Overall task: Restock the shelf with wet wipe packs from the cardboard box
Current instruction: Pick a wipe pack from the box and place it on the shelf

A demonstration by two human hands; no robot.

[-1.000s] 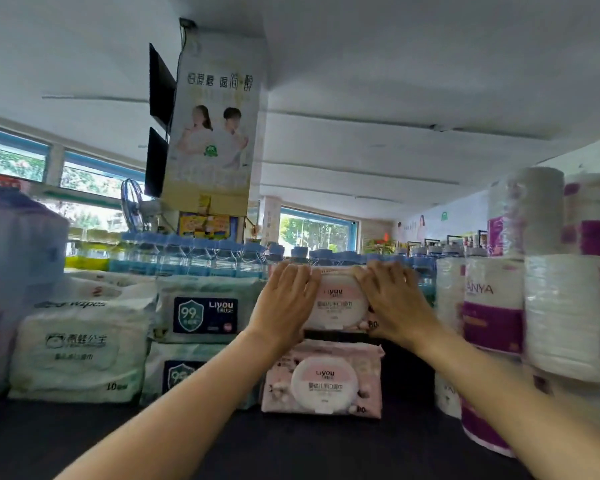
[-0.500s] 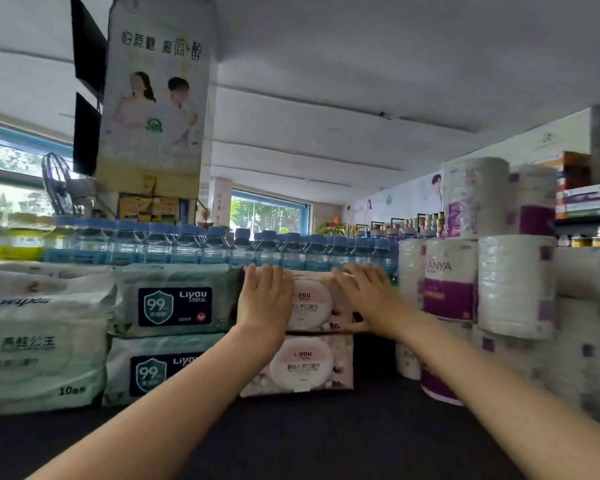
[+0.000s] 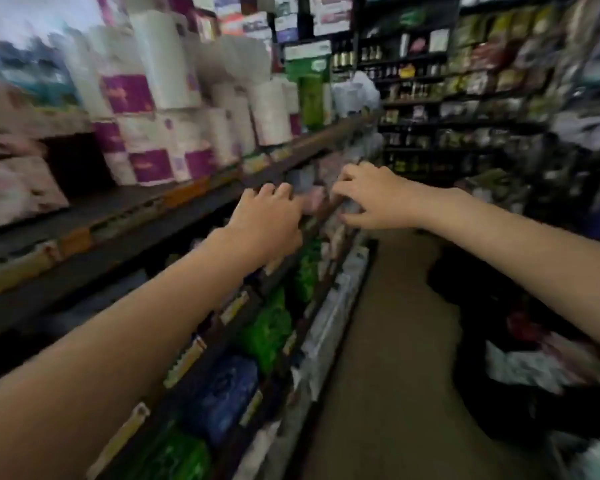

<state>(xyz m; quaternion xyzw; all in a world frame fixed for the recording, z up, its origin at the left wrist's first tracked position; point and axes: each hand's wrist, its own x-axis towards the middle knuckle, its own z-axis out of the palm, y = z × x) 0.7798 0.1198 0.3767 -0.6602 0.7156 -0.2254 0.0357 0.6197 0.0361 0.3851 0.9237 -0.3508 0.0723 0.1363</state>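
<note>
Blurred throughout, edges smeared. Dark shelf [image 3: 125,206] running away to the right, flat board with a worn front lip carrying small pale and orange price tags. On its far left, soft pink-and-white wet wipe packs [image 3: 11,192], pillowy plastic, stacked two high against the left edge. Just beside them, paper rolls [image 3: 146,98], fat white cylinders in crinkled film with purple bands, piled several high. On lower tiers, glossy green packs [image 3: 267,330] and a rounded blue pack [image 3: 222,389], all in shiny wrap. Matte brown aisle floor [image 3: 378,341] to the right, dark racks of bottles and bags beyond it.

Left hand [image 3: 267,220] out in front of the shelf lip, back up, fingers loosely bent and a little spread, holding nothing visible; contact with the lip impossible to tell through the blur. Right hand [image 3: 371,199] near it, apart, fingers bent and splayed, tips pointing left, thumb underneath, nothing clearly held; greyish blur beneath the fingertips unreadable. Both forearms bare. No cardboard box made out in the blur.
</note>
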